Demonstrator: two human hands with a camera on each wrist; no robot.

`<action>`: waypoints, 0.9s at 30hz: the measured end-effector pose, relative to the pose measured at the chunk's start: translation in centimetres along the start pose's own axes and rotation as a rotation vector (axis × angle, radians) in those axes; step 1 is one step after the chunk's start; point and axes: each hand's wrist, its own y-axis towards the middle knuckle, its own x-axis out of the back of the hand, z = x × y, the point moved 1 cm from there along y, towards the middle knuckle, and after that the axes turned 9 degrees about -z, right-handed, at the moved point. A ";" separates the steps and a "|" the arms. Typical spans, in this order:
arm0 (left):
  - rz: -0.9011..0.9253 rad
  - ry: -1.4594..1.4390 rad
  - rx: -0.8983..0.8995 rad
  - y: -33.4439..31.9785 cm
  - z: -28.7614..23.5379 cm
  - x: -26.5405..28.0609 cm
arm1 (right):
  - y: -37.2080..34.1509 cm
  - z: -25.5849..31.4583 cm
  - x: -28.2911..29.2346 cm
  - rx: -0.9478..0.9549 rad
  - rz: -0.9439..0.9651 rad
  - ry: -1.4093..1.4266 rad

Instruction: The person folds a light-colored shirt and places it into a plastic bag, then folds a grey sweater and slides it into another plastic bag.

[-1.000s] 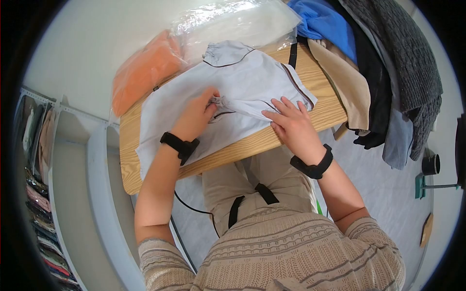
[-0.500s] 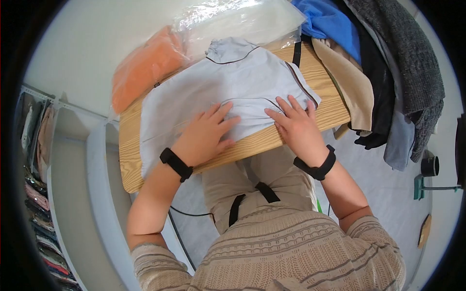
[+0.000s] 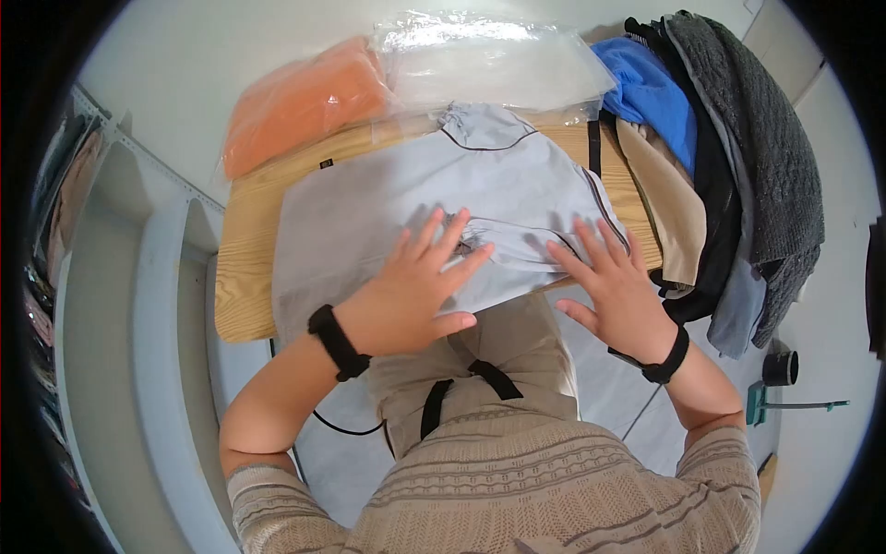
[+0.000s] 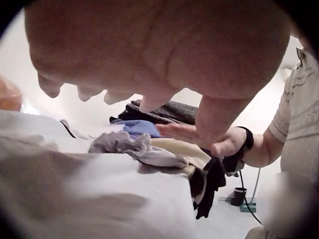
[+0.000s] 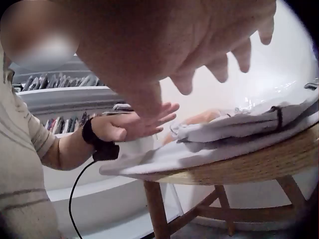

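A: "Largest item observed?"
B: "Table [image 3: 242, 286]. Pale garment [image 3: 369, 198] spread across it, sleeve [image 3: 521, 242] lying over its body."
A: "Hands?"
B: "Left hand [image 3: 406, 294]: open, fingers spread above garment. Right hand [image 3: 626, 300]: likewise, near sleeve."
A: "Smallest?"
B: "Gathered cuff [image 3: 472, 236], by the left fingertips."

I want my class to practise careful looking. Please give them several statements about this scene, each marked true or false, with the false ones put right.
1. The pale garment lies on the wooden table. True.
2. The left hand is clenched in a fist. False: its fingers are spread.
3. In the head view, the blue cloth is right of the clear bag. True.
4. In that view, the orange bundle is also right of the clear bag. False: it is left of it.
5. Both wrists wear black straps. True.
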 end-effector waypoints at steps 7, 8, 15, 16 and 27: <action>0.006 0.132 0.227 -4.5 2.8 4.8 | 2.2 1.2 -2.7 0.357 0.168 0.223; -0.077 0.151 0.237 -5.5 4.0 5.6 | 3.2 0.5 -1.8 0.403 0.243 0.293; -0.135 0.012 0.412 -6.2 15.2 11.6 | 17.3 -5.9 0.7 -0.119 0.261 0.741; -0.074 0.036 0.550 -6.3 17.6 11.0 | 19.4 -7.2 -1.0 -0.232 0.241 0.772; 0.176 -0.022 0.800 -3.9 23.0 7.2 | 25.9 -10.2 -9.4 -0.438 0.505 0.187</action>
